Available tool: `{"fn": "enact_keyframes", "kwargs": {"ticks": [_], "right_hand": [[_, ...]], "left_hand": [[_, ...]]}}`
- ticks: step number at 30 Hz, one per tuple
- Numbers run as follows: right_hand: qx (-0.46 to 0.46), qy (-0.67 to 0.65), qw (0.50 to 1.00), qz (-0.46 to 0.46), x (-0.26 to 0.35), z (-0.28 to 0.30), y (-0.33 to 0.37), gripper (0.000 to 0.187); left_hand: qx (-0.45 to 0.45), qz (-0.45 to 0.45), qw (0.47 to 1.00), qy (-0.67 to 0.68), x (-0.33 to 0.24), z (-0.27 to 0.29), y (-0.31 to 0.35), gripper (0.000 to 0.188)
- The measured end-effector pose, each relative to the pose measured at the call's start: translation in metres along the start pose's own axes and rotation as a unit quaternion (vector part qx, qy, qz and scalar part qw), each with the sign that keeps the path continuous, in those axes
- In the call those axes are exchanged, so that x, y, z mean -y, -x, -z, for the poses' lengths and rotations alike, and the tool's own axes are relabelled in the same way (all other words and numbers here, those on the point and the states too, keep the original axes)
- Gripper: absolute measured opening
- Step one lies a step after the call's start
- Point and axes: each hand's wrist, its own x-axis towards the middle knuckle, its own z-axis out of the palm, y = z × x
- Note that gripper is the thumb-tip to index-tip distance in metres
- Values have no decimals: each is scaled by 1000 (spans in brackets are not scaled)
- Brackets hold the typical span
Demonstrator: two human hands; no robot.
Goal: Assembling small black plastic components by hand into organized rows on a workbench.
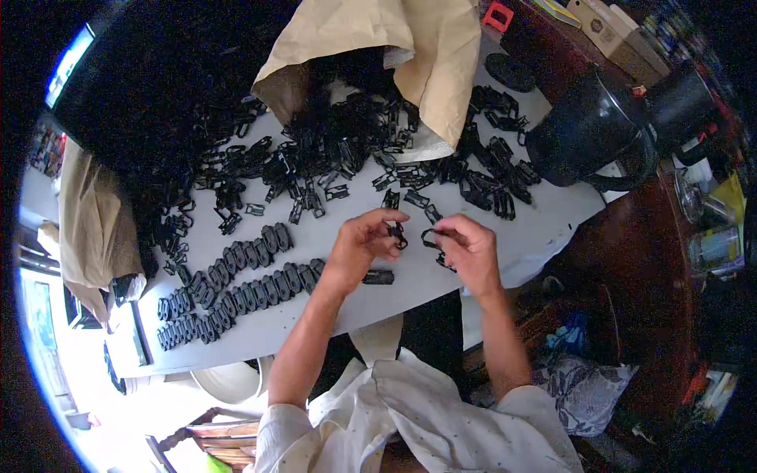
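Note:
My left hand (357,246) is closed, thumb and fingers pinching a small black plastic part (397,234). Across a short gap, my right hand (473,251) grips a black open-frame plastic piece (429,236) by its edge. The two pieces are apart, held above the white tabletop (520,236). Just under my left wrist lies a dark assembled block (379,277). Loose black frame pieces (416,199) lie right beyond my fingertips. To the left, assembled black parts stand side by side in a back row (236,256) and a front row (252,297).
A brown paper sack (339,30) lies open at the back, black parts spilling from its mouth. A black bucket-like container (587,130) stands at the right. Another paper sack (98,221) is at the left edge. A small red stool-shaped object (497,16) sits behind.

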Motion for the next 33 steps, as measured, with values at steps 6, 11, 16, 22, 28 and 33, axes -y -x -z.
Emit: {"fn": "enact_keyframes", "kwargs": {"ticks": [6, 11, 16, 22, 28, 33], "right_hand": [[-5, 115, 987, 115, 3, -6, -2, 21], [-46, 254, 930, 263, 8, -20, -7, 22], [-78, 241, 936, 246, 8, -7, -19, 21], [11, 364, 917, 163, 5, 9, -22, 22], [44, 480, 856, 185, 2, -9, -24, 21], [70, 386, 905, 166, 14, -22, -10, 25]], "left_hand": [[-22, -29, 991, -131, 16, 10, 2, 32], [-48, -167, 894, -412, -1, 2, 10, 36], [-111, -144, 891, -417, -19, -1, 19, 35], [-108, -160, 894, -404, -11, 7, 18, 32], [-97, -146, 899, -402, -15, -2, 16, 37], [-74, -181, 861, -470, 2, 5, 6, 31]]}}
